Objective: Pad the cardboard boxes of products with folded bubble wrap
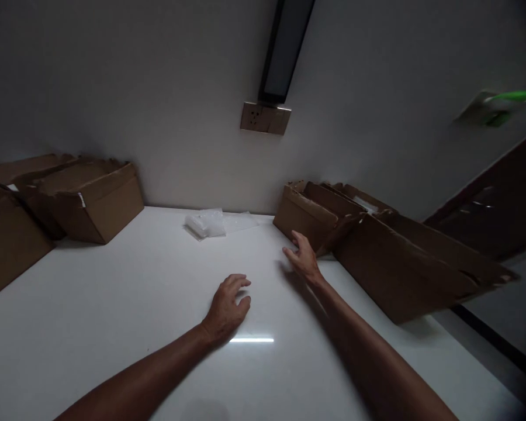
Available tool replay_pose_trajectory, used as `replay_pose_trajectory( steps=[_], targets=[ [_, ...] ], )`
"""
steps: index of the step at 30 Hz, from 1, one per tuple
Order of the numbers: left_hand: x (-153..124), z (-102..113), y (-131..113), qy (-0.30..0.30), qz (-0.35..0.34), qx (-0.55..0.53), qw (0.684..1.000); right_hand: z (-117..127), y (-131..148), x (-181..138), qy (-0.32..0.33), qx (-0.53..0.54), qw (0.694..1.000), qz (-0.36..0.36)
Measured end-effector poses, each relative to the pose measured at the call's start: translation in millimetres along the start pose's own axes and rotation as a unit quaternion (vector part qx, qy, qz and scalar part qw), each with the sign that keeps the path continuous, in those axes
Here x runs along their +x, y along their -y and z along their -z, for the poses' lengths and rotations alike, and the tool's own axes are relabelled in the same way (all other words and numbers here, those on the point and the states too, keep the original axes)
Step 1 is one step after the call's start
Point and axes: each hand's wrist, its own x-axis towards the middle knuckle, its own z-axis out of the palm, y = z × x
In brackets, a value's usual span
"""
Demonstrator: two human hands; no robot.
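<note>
My left hand (227, 307) rests on or just over the white tabletop (158, 292), thumb and fingers apart, nothing between them. Farther forward and to the right, my right hand (303, 257) hovers over the table, its fingers spread and holding nothing. Close beyond it stands an open cardboard box (304, 217) at the wall; whether the fingertips touch its side I cannot tell. Ahead of both hands, near the wall, lie several clear plastic bags (213, 223) in a loose, flat pile.
Larger cardboard boxes (407, 269) line the right edge of the table. More open boxes (109, 202) stand on the left. A socket plate (265, 118) and a dark framed panel (287, 49) are on the wall. A dark door (486, 199) shows at far right.
</note>
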Motion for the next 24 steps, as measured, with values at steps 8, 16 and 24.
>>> replay_pose_trajectory(
  steps=[8, 16, 24],
  targets=[
    [0, -2, 2, 0.006, -0.002, 0.015, 1.000, -27, -10, 104, 0.039, 0.045, 0.997, -0.051],
    [0, -4, 2, -0.003, -0.010, 0.001, 1.000, -4, -15, 71, 0.085, -0.008, 0.995, -0.043],
    [-1, -1, -1, 0.013, -0.016, 0.040, 0.999, 55, -29, 4, 0.037, -0.106, 0.992, -0.053]
  ],
)
